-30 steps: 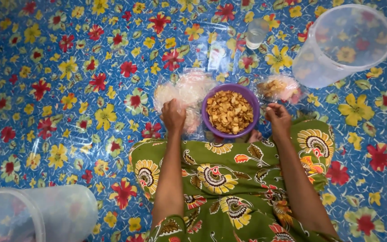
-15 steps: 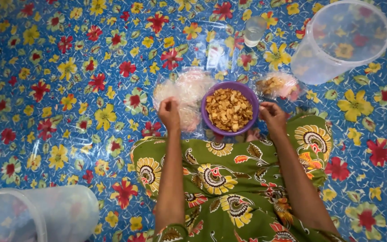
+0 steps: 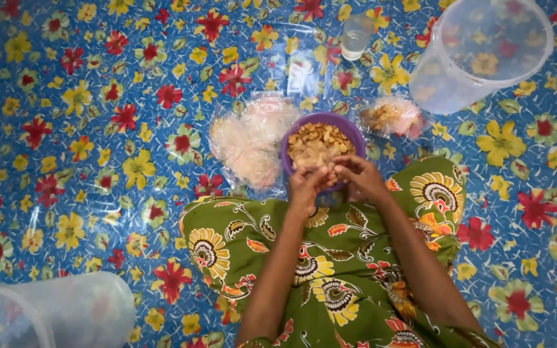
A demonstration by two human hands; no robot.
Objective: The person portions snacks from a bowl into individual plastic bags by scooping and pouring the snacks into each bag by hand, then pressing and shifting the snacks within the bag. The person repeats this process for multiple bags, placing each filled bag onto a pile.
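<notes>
A floor cloth (image 3: 66,129) of blue with red and yellow flowers fills the frame. A clear bucket (image 3: 485,51) lies tilted at the upper right, and a second clear tub (image 3: 53,316) lies on its side at the lower left. A small clear cup (image 3: 356,35) stands at the top centre. Flat clear bags (image 3: 249,138) lie left of centre; a small filled bag (image 3: 393,117) sits right of centre. Green patterned fabric (image 3: 330,270) covers the lower middle.
</notes>
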